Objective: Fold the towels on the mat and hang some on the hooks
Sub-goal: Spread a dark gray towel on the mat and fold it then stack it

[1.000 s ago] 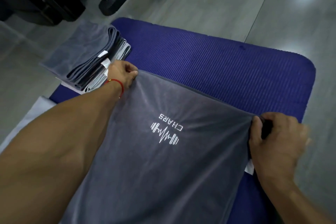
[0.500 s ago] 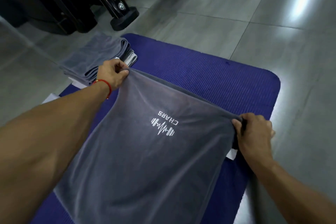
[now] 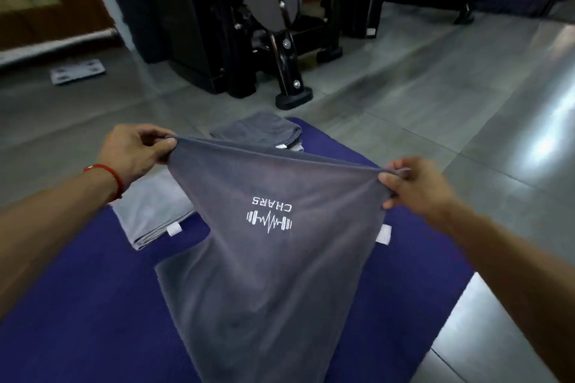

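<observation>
Grey towel (image 3: 261, 258) pinched by left hand (image 3: 133, 152), right hand (image 3: 417, 190).

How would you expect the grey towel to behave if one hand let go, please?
The towel is probably floppy: it sags between the left hand and right hand. Likely light, since fingertip pinches hold it. The freed corner would probably drop.

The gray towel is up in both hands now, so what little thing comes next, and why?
Probably bring the two pinched corners together to fold it in half. The left hand and right hand each grip a top corner of the gray towel, which hangs open and unfolded above the purple mat, with folded towels stacked behind it.
</observation>
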